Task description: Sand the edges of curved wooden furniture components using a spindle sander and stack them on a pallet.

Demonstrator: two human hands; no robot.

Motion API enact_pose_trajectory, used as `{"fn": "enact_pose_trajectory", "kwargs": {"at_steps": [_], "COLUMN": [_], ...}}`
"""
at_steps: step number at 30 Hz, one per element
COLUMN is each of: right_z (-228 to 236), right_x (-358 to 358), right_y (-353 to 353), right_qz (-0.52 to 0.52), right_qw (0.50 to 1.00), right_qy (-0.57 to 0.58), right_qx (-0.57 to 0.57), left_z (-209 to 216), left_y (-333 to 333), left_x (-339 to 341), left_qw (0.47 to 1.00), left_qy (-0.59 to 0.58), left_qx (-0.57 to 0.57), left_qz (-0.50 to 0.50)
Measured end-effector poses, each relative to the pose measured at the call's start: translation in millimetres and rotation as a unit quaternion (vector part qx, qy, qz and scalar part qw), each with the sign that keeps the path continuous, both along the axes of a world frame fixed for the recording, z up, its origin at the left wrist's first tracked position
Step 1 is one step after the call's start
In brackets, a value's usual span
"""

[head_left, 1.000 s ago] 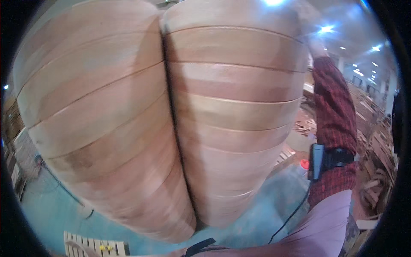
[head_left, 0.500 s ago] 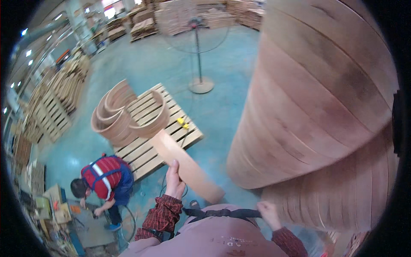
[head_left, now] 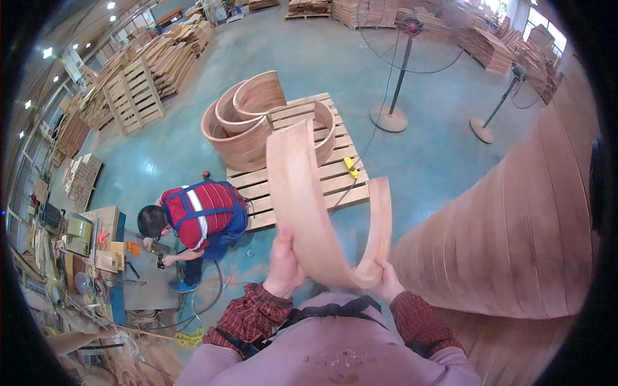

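Observation:
A curved, U-shaped wooden piece is held up in front of my body, its open side tilted away from me. My left hand grips its left side, thumb along the outer face. Lower down, my right hand is closed on the bend near the right side. Just right of that hand rises a tall stack of curved wooden pieces. Beyond the held piece, more curved wooden pieces rest on a slatted wooden pallet.
A person in a red top bends at the left beside a cluttered workbench. A yellow object lies on the pallet. Two pedestal fans stand farther off. Hoses and cables trail over the floor at left. Timber stacks line the back.
My right hand has come from the stack's side to grip the curved piece, which has turned so its U shape shows. The view has swung right.

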State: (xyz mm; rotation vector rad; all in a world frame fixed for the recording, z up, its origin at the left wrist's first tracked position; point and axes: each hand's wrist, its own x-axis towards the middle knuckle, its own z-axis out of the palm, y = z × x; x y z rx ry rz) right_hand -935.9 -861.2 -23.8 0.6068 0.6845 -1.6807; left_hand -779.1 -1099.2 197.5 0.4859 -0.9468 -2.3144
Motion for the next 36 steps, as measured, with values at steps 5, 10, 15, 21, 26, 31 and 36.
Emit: {"fn": "enact_pose_trajectory", "kwargs": {"at_steps": [5, 10, 15, 21, 26, 31, 36], "right_z": [4, 8, -4, 10, 61, 91, 118], "right_x": [-34, -86, -169, -265, -326, -335, -316], "right_y": [-86, -151, -205, -280, -320, -352, -370], "right_qz": [-0.033, -0.053, 0.032, 0.058, 0.077, -0.026, 0.001], "right_qw": [0.99, 0.946, 0.894, 0.784, 0.763, 0.739, 0.797], "right_qy": [0.127, 0.286, 0.403, 0.564, 0.599, 0.653, 0.592], "right_qx": [0.041, 0.141, 0.194, 0.253, 0.229, 0.162, 0.117], "left_z": [-19, -86, -125, -200, -218, -203, -221], "left_y": [-78, -148, -193, -260, -282, -309, -350], "left_x": [-9, -24, -69, -118, -147, -161, -140], "left_qw": [0.987, 0.938, 0.906, 0.898, 0.91, 0.924, 0.935], "left_qy": [-0.039, -0.167, -0.242, -0.278, -0.256, -0.252, -0.211], "left_qx": [-0.012, -0.059, 0.014, 0.024, 0.121, 0.173, 0.226], "left_qz": [0.156, 0.299, 0.346, 0.339, 0.303, 0.23, 0.176]}}
